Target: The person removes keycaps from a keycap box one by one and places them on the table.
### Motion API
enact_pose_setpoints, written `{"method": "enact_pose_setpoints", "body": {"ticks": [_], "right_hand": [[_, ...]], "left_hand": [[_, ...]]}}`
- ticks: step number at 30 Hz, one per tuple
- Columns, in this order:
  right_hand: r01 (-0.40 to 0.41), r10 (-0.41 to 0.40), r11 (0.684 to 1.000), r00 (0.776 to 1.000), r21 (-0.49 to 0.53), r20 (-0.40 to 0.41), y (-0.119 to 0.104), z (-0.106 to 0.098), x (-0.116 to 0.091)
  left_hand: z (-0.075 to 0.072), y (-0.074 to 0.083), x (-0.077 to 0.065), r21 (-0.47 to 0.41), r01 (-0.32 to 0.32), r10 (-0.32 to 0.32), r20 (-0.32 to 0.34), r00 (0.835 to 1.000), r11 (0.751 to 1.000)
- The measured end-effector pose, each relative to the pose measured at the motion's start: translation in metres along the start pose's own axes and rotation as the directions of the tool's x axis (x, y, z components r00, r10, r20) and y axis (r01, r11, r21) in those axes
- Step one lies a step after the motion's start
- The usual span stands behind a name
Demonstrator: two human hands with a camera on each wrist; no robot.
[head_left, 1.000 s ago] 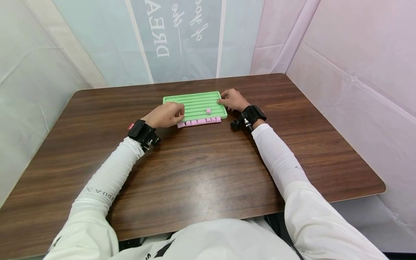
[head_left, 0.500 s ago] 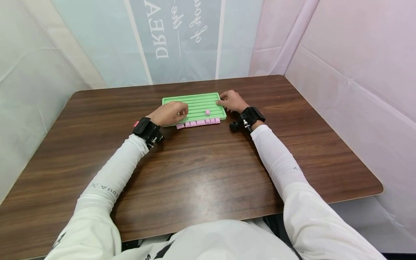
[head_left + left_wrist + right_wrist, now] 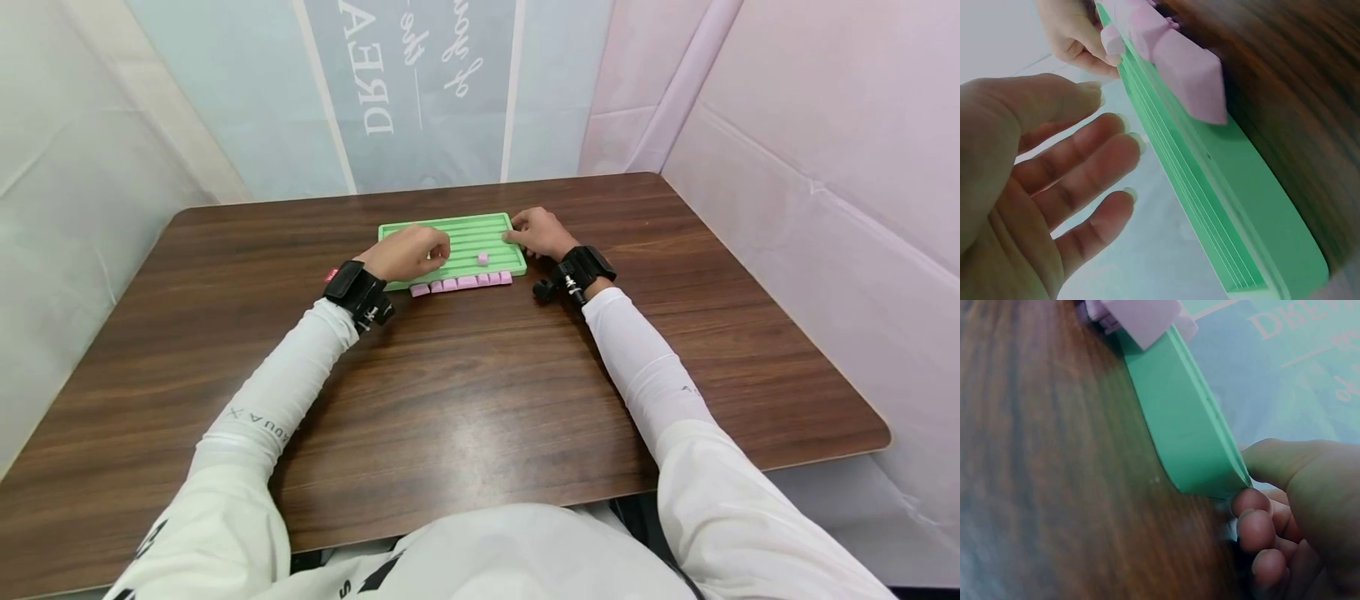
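Observation:
A shallow green tray (image 3: 472, 236) with raised ridges lies at the back middle of the table. Several pink keycap-like blocks (image 3: 467, 282) line its front side. One more pink block (image 3: 482, 259) sits inside on the ridges. My left hand (image 3: 408, 252) hovers over the tray's left half; in the left wrist view its fingers (image 3: 1094, 175) are loosely bent with nothing between them. At the right end, my right hand (image 3: 543, 232) pinches the tray's edge, thumb on the rim and fingers curled beneath, as the right wrist view shows.
Dark wood-grain table (image 3: 465, 400) surrounds the tray. Behind it hangs a pale blue printed curtain (image 3: 435, 108), and white sheeting (image 3: 810, 208) closes off the right side. Each wrist wears a black camera mount (image 3: 358, 292).
My left hand has moved right and slightly back across the tray, from its left end toward the middle. My right hand and the pink blocks stay where they were.

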State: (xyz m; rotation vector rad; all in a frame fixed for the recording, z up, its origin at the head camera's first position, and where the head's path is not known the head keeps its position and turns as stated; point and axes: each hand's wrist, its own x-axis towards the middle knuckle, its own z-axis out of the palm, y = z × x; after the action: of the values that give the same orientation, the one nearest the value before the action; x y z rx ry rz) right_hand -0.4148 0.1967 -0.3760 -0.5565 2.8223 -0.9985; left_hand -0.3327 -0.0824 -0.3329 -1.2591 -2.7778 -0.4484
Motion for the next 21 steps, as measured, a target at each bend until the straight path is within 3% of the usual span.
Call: {"method": "enact_pose_setpoints", "body": {"ticks": [21], "right_hand": [[-0.013, 0.013, 1.000, 1.000, 0.006, -0.003, 0.000, 0.000, 0.001]], "left_hand": [[0.006, 0.015, 0.039, -0.027, 0.037, -0.034, 0.092, 0.995, 0.999]]}}
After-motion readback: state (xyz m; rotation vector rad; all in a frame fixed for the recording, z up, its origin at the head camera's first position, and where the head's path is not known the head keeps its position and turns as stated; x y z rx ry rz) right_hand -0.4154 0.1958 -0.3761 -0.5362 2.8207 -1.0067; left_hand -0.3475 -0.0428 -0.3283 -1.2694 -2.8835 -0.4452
